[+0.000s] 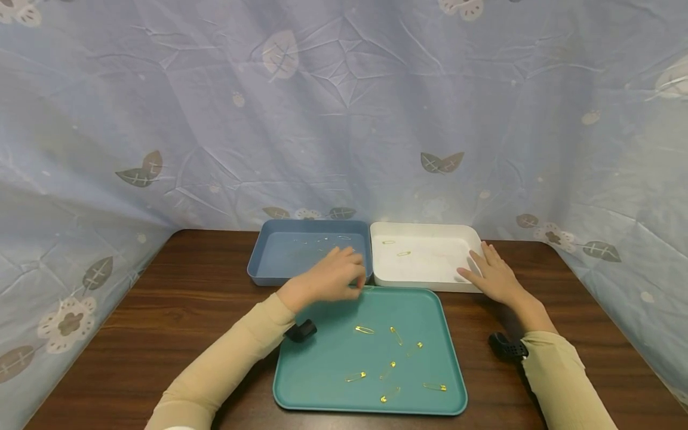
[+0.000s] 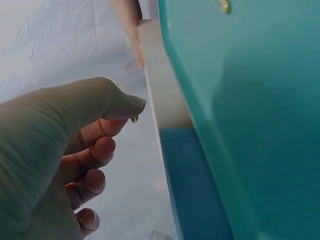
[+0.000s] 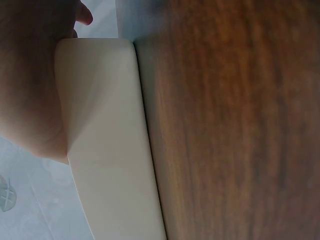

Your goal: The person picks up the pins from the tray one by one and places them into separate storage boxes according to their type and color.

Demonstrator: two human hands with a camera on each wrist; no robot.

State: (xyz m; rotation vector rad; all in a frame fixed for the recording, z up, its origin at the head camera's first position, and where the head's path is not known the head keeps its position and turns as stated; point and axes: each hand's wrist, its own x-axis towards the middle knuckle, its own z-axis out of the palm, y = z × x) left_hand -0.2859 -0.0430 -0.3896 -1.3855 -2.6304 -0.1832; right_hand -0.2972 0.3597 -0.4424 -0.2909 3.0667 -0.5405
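My left hand (image 1: 334, 276) pinches a gold safety pin (image 2: 134, 119) between thumb and forefinger, above the far edge of the teal tray (image 1: 317, 382) and close to the blue tray (image 1: 258, 272). In the left wrist view the thumb covers most of that pin. With fingers spread, my right hand (image 1: 497, 278) rests at the right rim of the white tray (image 1: 424, 286). Several gold safety pins, one of them a pin (image 1: 364, 329) near the middle, lie scattered on the teal tray. Two pins, including a gold one (image 1: 404, 254), lie in the white tray.
Several silver-looking pins (image 1: 344, 237) lie in the blue tray, partly hidden by my left hand. Both shallow trays stand side by side at the back of the dark wooden table (image 1: 177, 310). A patterned curtain (image 1: 344, 119) hangs behind.
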